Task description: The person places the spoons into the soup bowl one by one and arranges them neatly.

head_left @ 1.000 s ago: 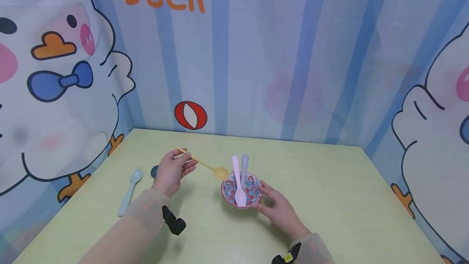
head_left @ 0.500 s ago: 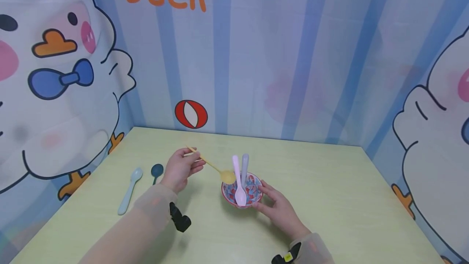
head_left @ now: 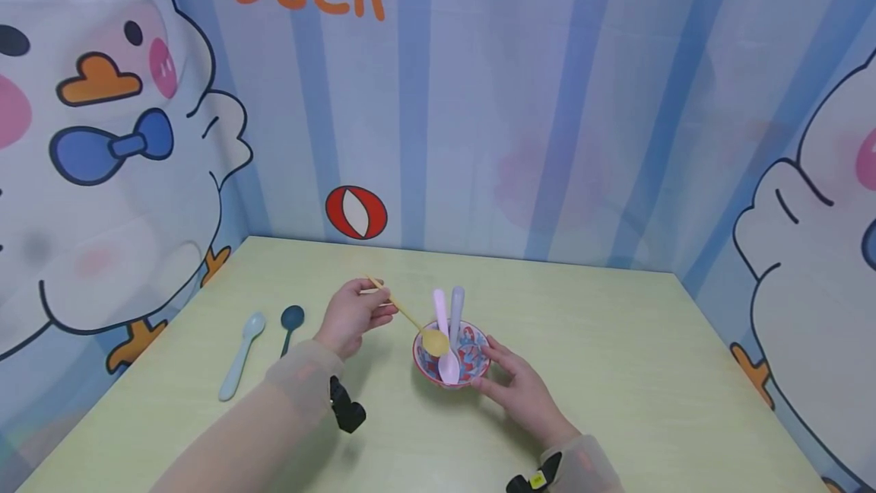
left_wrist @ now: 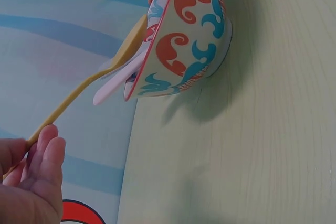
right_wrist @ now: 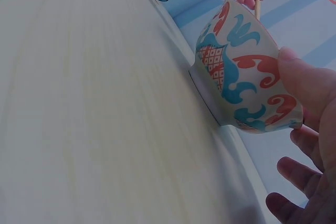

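Note:
A small bowl (head_left: 472,364) with a red and blue pattern stands upright on the table. My right hand (head_left: 520,394) grips its right rim between thumb and fingers; the right wrist view shows the thumb at the rim of the bowl (right_wrist: 236,77). Inside the bowl lean a pink spoon (head_left: 449,367) and a lilac spoon (head_left: 457,310), handles sticking up past the far rim. With its fingertips, my left hand (head_left: 352,318) pinches the handle of a yellow spoon (head_left: 434,342). That spoon's head hangs over the bowl's left side; whether it touches anything there I cannot tell.
To the left on the table (head_left: 616,371) lie a light blue spoon (head_left: 241,356) and a dark teal spoon (head_left: 292,318), the latter's handle partly hidden by the left forearm. A printed curtain (head_left: 479,97) rises behind the table's far edge.
My left hand has moved right, bringing the yellow spoon from beside the bowl to over it. More of the dark teal spoon now shows. The right hand and bowl have stayed put.

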Tool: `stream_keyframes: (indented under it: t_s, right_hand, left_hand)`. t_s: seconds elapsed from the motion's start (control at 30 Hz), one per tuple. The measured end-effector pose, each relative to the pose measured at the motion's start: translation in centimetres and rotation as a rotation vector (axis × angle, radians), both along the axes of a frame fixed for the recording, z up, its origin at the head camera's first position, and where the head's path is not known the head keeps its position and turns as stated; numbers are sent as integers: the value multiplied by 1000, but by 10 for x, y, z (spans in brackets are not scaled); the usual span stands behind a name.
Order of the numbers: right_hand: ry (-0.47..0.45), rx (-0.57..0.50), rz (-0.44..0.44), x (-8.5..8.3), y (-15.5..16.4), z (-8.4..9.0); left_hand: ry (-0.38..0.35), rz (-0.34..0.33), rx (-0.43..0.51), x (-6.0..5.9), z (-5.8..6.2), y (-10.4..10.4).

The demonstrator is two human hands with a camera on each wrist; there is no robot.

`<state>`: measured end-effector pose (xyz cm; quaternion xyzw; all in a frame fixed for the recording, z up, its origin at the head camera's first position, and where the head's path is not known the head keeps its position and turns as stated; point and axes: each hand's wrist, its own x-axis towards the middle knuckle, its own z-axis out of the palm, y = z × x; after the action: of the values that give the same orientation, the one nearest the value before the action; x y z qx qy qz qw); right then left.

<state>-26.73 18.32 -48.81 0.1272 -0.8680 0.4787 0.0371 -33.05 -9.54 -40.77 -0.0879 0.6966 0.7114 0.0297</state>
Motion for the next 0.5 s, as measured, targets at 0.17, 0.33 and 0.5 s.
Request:
stream_keyframes:
  t_s: [0.17,0.33,0.5]
  right_hand:
    - [2,6,1,0,0,0]
    - [-4,11,-3,0,1,-1]
    - [-2,10,-3,0,1,-1]
  left_hand:
    - [-2,-16,-22,-1,-1,4]
    - [-2,-35,-33,-1,-2,9]
    - [-7,-47,-55,0,-2,12]
